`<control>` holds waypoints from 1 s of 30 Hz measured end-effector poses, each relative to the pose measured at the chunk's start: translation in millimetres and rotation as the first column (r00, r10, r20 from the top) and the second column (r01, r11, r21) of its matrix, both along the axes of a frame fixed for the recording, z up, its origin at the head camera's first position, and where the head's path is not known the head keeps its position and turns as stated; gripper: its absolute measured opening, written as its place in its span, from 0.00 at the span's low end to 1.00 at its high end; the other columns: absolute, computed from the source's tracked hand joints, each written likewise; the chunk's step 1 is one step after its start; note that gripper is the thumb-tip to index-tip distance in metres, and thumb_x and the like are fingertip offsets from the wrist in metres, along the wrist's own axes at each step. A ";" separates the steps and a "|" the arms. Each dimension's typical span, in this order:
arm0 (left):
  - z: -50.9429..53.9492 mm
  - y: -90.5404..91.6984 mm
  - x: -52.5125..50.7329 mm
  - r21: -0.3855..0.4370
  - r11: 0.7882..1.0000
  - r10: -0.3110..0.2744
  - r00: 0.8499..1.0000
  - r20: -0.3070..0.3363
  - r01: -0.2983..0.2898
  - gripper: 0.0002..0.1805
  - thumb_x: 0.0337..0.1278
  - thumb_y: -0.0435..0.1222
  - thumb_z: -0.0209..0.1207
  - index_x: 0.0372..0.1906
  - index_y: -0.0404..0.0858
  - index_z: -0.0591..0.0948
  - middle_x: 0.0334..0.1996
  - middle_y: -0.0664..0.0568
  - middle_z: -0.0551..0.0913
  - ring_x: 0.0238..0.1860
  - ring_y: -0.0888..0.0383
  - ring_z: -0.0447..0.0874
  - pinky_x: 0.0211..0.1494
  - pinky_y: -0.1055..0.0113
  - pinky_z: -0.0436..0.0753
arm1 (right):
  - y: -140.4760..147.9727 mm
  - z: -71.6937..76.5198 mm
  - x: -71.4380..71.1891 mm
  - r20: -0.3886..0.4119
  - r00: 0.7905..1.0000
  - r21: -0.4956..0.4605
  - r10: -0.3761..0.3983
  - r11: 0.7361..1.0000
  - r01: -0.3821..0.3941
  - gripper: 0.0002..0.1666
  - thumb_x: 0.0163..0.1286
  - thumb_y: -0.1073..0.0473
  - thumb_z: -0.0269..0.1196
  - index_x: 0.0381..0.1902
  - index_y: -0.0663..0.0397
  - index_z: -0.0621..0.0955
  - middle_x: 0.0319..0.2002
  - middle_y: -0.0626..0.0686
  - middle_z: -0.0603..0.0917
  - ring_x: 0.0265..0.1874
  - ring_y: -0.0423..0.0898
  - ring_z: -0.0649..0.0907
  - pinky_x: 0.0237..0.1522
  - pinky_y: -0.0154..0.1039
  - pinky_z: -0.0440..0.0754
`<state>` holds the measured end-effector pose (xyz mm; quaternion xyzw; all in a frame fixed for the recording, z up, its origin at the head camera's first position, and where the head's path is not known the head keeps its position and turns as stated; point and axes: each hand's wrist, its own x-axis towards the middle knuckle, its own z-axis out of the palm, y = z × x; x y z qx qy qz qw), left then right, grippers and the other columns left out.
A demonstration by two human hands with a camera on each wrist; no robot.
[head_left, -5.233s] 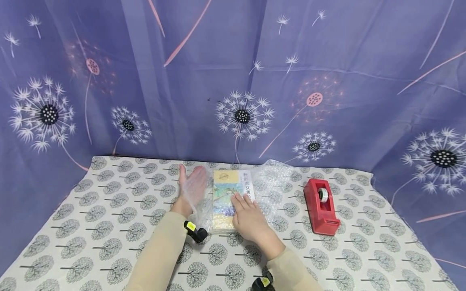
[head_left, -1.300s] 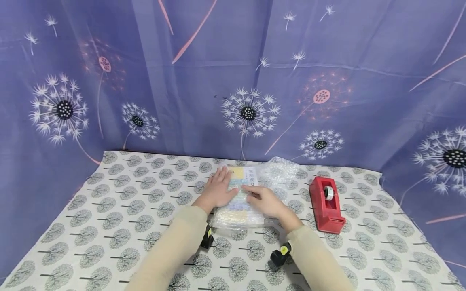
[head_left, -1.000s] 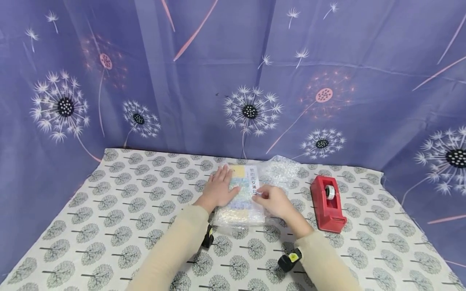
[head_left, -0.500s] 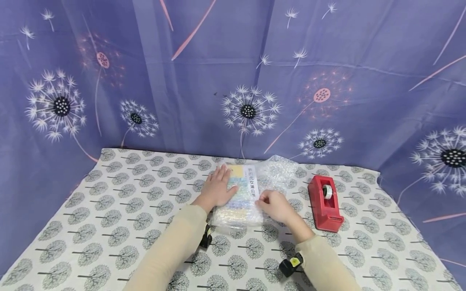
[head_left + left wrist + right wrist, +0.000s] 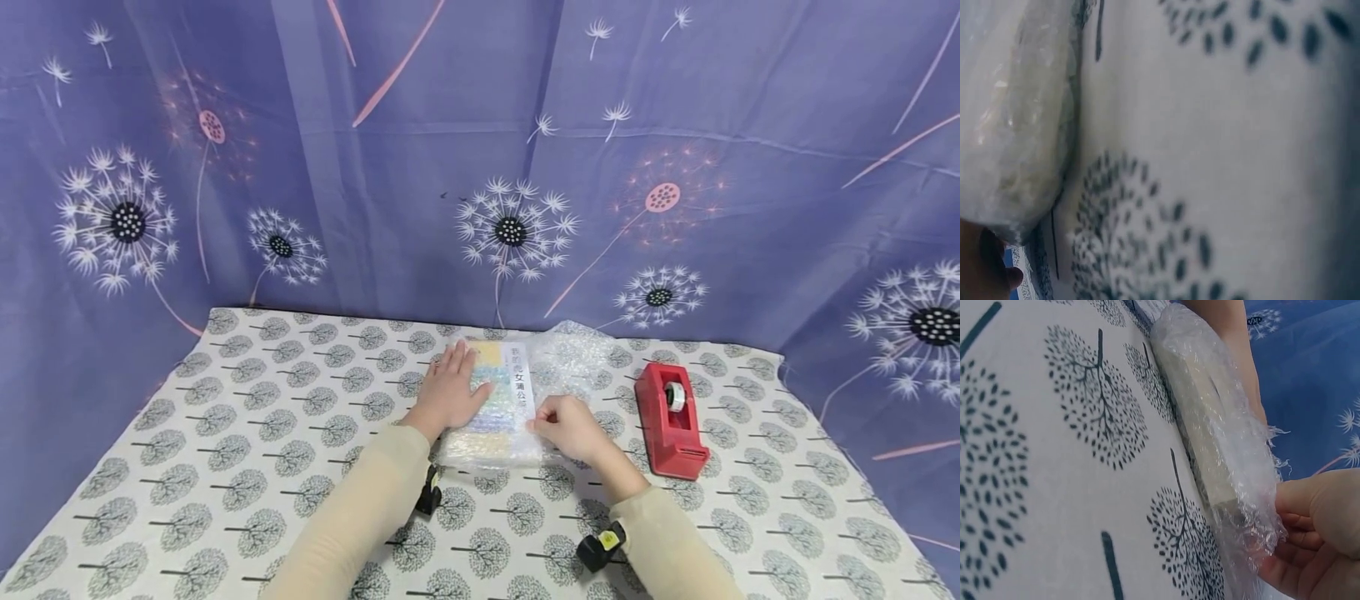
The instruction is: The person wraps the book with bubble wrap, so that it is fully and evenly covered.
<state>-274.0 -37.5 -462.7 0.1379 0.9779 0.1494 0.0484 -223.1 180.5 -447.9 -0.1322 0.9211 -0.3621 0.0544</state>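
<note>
Left hand [image 5: 447, 393] lies spread on the wrapped book [image 5: 495, 412]; right hand [image 5: 572, 428] pinches bubble wrap [image 5: 573, 358].

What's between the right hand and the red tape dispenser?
In the head view, just bare tree-print tablecloth between the right hand and the red tape dispenser. The loose bubble wrap lies farther back.

On the cloth [image 5: 225, 483] sits a red dispenser [image 5: 655, 427] with a tape roll [image 5: 676, 397] inside, and behind the cloth hangs a dandelion-print curtain [image 5: 405, 208].
</note>
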 end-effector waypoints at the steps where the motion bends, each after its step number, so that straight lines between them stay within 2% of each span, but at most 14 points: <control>1: -0.5 -0.8 -0.3 0.007 1.000 0.002 1.000 0.002 -0.002 0.41 0.66 0.62 0.35 0.75 0.42 0.47 0.76 0.46 0.37 0.76 0.46 0.35 0.76 0.46 0.45 | 0.0 -0.5 -0.5 -0.002 1.000 -0.004 0.002 1.000 -0.002 0.13 0.61 0.61 0.65 0.19 0.53 0.76 0.17 0.45 0.73 0.15 0.38 0.69 0.17 0.29 0.69; 5: -0.6 -4.5 -1.1 0.032 0.999 -0.003 1.000 0.011 0.003 0.42 0.64 0.64 0.37 0.75 0.43 0.49 0.76 0.46 0.37 0.76 0.46 0.35 0.76 0.44 0.45 | -0.4 -1.6 -2.2 0.009 1.000 -0.024 0.002 1.000 -0.002 0.12 0.62 0.63 0.64 0.20 0.54 0.76 0.16 0.45 0.73 0.14 0.38 0.69 0.17 0.30 0.70; 7: 2.1 -6.7 -1.3 0.033 0.999 -0.017 0.999 0.029 0.016 0.47 0.59 0.67 0.39 0.75 0.44 0.49 0.76 0.46 0.36 0.76 0.44 0.34 0.76 0.44 0.46 | -0.4 -1.9 -3.2 0.014 1.000 -0.039 0.002 0.999 -0.002 0.11 0.62 0.64 0.63 0.21 0.55 0.76 0.15 0.46 0.73 0.14 0.38 0.69 0.17 0.30 0.70; 10: 8.0 -9.6 -1.2 0.044 0.998 -0.046 0.996 0.073 0.043 0.58 0.45 0.75 0.46 0.75 0.44 0.48 0.76 0.45 0.34 0.76 0.43 0.32 0.75 0.44 0.45 | 0.1 -2.0 -5.3 -0.003 1.000 -0.046 0.012 0.999 -0.013 0.10 0.62 0.65 0.62 0.21 0.56 0.76 0.16 0.46 0.73 0.15 0.39 0.69 0.18 0.30 0.69; 14: 15.9 -11.3 0.0 0.040 0.997 -0.065 0.988 0.137 0.060 0.75 0.18 0.79 0.57 0.76 0.42 0.44 0.76 0.45 0.31 0.76 0.44 0.29 0.76 0.46 0.42 | 1.0 -2.7 -7.0 -0.027 0.999 -0.038 0.021 0.999 -0.022 0.10 0.61 0.65 0.62 0.21 0.55 0.76 0.16 0.45 0.73 0.16 0.39 0.69 0.20 0.31 0.70; 17: 22.8 -9.7 1.7 0.007 0.998 -0.055 0.983 0.175 0.055 0.81 0.09 0.78 0.60 0.75 0.41 0.43 0.75 0.44 0.30 0.76 0.44 0.29 0.76 0.47 0.40 | 2.0 -3.6 -7.2 -0.041 0.999 -0.047 0.023 0.999 -0.025 0.10 0.60 0.64 0.63 0.21 0.55 0.76 0.17 0.45 0.73 0.17 0.38 0.70 0.21 0.30 0.70; 21: 32.4 -4.3 3.8 -0.025 0.998 -0.043 0.977 0.209 0.049 0.82 0.08 0.75 0.65 0.75 0.40 0.42 0.75 0.42 0.31 0.76 0.43 0.29 0.77 0.47 0.40 | 5.0 -4.5 -6.1 0.009 1.000 -0.124 0.005 0.992 -0.004 0.09 0.60 0.63 0.64 0.22 0.58 0.77 0.16 0.45 0.74 0.15 0.37 0.71 0.18 0.28 0.72; 25: 39.7 1.6 5.7 -0.049 0.998 -0.033 0.973 0.230 0.046 0.81 0.10 0.73 0.68 0.75 0.39 0.42 0.75 0.41 0.31 0.76 0.42 0.29 0.77 0.46 0.41 | 7.5 -5.0 -4.6 0.090 0.995 -0.198 -0.044 0.978 0.061 0.08 0.60 0.61 0.65 0.25 0.60 0.78 0.17 0.48 0.77 0.14 0.39 0.73 0.15 0.29 0.74; 28: 42.4 3.9 7.1 -0.062 0.997 -0.020 0.971 0.239 0.035 0.81 0.10 0.72 0.68 0.75 0.39 0.42 0.75 0.41 0.31 0.76 0.42 0.29 0.77 0.46 0.43 | 8.9 -5.6 -5.1 0.089 0.992 -0.202 -0.093 0.973 0.109 0.10 0.61 0.58 0.64 0.28 0.60 0.80 0.21 0.50 0.80 0.16 0.40 0.76 0.17 0.32 0.78; 30: 43.3 4.4 8.0 -0.067 0.997 -0.011 0.971 0.240 0.028 0.81 0.10 0.72 0.68 0.75 0.39 0.42 0.75 0.41 0.31 0.75 0.42 0.29 0.76 0.46 0.44 | 10.1 -6.8 -7.0 0.054 0.990 -0.178 -0.130 0.974 0.138 0.11 0.62 0.56 0.64 0.30 0.60 0.81 0.23 0.51 0.82 0.19 0.40 0.77 0.21 0.32 0.79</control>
